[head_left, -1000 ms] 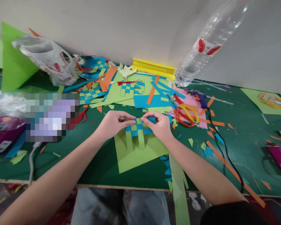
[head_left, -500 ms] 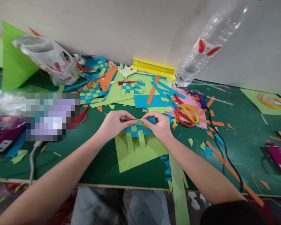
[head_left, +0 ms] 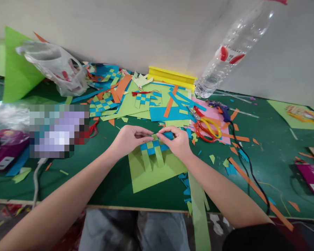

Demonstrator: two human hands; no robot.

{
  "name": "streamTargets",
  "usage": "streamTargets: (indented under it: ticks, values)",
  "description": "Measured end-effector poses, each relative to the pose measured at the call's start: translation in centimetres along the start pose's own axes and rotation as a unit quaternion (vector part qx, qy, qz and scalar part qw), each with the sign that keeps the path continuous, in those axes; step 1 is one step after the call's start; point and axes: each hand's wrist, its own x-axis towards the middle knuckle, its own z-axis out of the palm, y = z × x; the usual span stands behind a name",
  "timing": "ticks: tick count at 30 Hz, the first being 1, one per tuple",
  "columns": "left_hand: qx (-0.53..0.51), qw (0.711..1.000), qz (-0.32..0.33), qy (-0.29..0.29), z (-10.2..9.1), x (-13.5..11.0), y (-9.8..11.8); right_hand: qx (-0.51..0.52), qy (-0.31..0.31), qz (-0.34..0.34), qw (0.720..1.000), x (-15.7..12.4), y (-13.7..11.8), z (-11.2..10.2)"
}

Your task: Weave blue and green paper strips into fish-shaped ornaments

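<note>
A woven piece of blue and green paper strips (head_left: 152,147) is held up between my two hands, over a light green paper sheet (head_left: 143,179). My left hand (head_left: 129,140) pinches its upper left edge between thumb and fingers. At the upper right, the thumb and forefinger of my right hand (head_left: 176,140) close on the same weave, near a blue strip end (head_left: 168,135). Two green strips hang from its lower side towards the sheet. My fingertips almost meet and cover part of the top edge.
Scissors (head_left: 209,127) and a glue gun (head_left: 222,108) with a black cord lie at right. Behind my hands are paper strips, woven pieces (head_left: 104,104) and a yellow holder (head_left: 170,76). A plastic bottle (head_left: 225,55) stands back right, a plastic bag (head_left: 60,69) back left, a blurred-out phone (head_left: 60,132) left.
Both hands keep their pinch on the woven paper, almost unmoved. The hanging green strips have dropped very slightly. The camera view has shifted a little.
</note>
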Motion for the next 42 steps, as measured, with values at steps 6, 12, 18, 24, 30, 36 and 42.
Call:
streamTargets:
  ticks: [6, 12, 18, 24, 30, 36, 42]
  values:
    - [0.04, 0.999, 0.009, 0.001, -0.04, -0.15, 0.29, 0.001, 0.012, 0.013, 1.0, 0.02, 0.24, 0.03]
    - [0.087, 0.996, 0.034, -0.008, -0.21, 0.19, -0.23, -0.001, 0.034, 0.028, 0.999, 0.12, 0.29, 0.01]
    - [0.09, 0.995, 0.051, -0.01, -0.19, 0.25, -0.54, -0.003, 0.039, 0.039, 0.998, 0.17, -0.08, -0.16]
    - [0.096, 0.994, 0.042, -0.001, -0.24, 0.08, -0.43, -0.002, 0.042, 0.04, 0.998, 0.13, 0.01, -0.24]
    - [0.097, 0.995, 0.038, -0.002, -0.23, 0.06, -0.25, -0.004, 0.042, 0.05, 0.998, 0.1, 0.13, -0.2]
    - [0.066, 0.997, 0.046, 0.008, -0.31, -0.02, 0.13, 0.011, 0.051, 0.058, 0.997, 0.26, 0.25, -0.15]
    - [0.042, 0.998, 0.036, 0.013, -0.42, 0.16, 0.12, 0.024, 0.035, 0.033, 0.999, 0.2, -0.21, -0.1]
